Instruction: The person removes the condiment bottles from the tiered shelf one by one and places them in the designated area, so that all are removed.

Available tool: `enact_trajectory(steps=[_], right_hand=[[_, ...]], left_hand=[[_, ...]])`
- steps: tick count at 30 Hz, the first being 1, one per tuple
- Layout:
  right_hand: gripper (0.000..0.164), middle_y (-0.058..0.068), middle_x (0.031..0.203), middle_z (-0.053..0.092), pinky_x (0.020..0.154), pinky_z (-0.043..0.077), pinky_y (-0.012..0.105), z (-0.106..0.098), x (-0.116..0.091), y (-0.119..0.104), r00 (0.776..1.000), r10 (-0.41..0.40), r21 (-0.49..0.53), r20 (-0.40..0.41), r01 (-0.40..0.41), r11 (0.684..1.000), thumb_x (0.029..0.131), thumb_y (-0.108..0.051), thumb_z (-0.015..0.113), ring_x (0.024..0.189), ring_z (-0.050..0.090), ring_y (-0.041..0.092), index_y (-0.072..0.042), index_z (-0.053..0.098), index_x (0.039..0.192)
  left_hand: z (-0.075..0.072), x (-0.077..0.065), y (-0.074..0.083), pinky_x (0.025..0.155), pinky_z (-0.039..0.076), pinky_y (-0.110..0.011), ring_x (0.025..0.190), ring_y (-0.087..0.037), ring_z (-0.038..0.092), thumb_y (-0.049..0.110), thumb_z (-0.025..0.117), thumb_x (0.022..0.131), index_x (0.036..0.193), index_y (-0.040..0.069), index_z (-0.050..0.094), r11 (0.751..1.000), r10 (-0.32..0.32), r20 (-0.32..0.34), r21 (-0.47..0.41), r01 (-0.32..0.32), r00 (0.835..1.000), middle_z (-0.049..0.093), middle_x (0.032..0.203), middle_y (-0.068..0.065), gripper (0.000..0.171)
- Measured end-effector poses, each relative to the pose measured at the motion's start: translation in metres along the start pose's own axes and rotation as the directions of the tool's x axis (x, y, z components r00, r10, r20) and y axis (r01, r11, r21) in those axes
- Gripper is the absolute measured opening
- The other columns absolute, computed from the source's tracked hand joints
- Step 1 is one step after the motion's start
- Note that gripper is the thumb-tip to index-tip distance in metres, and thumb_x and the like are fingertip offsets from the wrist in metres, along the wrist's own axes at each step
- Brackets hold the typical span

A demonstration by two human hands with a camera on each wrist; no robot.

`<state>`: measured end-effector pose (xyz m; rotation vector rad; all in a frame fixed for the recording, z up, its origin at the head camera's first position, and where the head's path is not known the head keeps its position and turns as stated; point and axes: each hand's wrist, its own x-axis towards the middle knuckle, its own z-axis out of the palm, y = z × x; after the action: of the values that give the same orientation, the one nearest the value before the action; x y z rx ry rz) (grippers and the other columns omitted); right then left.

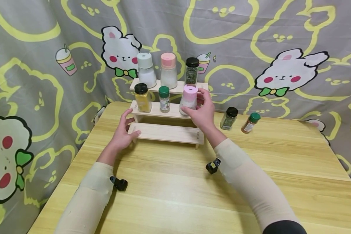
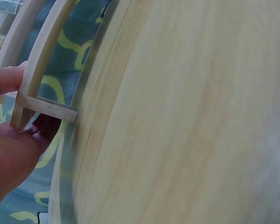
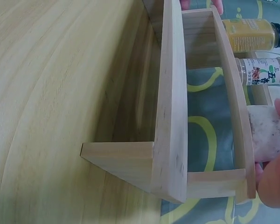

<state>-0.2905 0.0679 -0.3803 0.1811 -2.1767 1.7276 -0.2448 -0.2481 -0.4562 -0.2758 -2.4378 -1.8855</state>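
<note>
A three-tier wooden rack (image 1: 166,132) stands near the back of the table. My left hand (image 1: 123,131) grips the left end of its lowest tier, thumb on top, as the left wrist view also shows. On the middle tier, at its right end, my right hand (image 1: 203,110) holds a seasoning jar with a pink-purple lid (image 1: 190,94). In the right wrist view the jar's body (image 3: 268,133) sits against the tier's edge. Left of it on that tier are a green-capped spice bottle (image 1: 164,100) and a black-capped yellow spice jar (image 1: 142,99).
The top tier bears a white-lidded jar (image 1: 146,71), a pink-lidded jar (image 1: 168,72) and a black-capped herb jar (image 1: 191,73). To the rack's right, on the table (image 1: 169,195), stand another black-capped jar (image 1: 229,119) and a green-capped red-brown bottle (image 1: 250,123). A patterned curtain (image 1: 237,29) hangs behind.
</note>
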Motion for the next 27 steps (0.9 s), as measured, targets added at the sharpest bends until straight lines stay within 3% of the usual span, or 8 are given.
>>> enact_trajectory(steps=[27], right_hand=[[0.072, 0.004, 0.117, 0.06, 0.088, 0.052, 0.033, -0.004, -0.006, -0.009, 0.999, -0.041, -0.004, -0.031, 0.041, 0.999, 0.069, -0.008, 0.092, 0.106, 0.056, 0.018, -0.015, 0.055, 0.131]], left_hand=[[0.002, 0.0, 0.001, 0.103, 0.036, -0.055, 0.13, -0.044, 0.04, -0.016, 0.064, 0.088, 0.158, 0.027, 0.017, 1.0, 0.003, -0.017, -0.005, -0.003, 1.0, 0.036, 0.148, -0.027, 0.094]])
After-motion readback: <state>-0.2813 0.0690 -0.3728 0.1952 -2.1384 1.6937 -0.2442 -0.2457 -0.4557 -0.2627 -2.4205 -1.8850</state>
